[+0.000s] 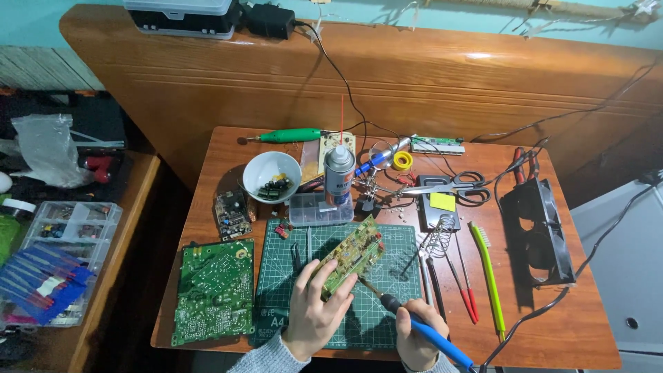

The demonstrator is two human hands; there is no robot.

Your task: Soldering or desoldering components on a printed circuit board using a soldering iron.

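We see left hand [312, 312] gripping board [352, 254], long axis tilted up-right; right hand [416, 333] clenching iron [421, 328], tip seemingly touching board's lower edge.

I see a green circuit board [353, 254] with a yellowish face over a dark green cutting mat [387, 304] ruled in a pale grid. The soldering iron [428, 335] has a blue handle with a black collar. A second green board [214, 290] lies on the reddish-brown wooden worktop [552, 324], beside a white bowl [271, 176] and a lime-green brush [489, 276].
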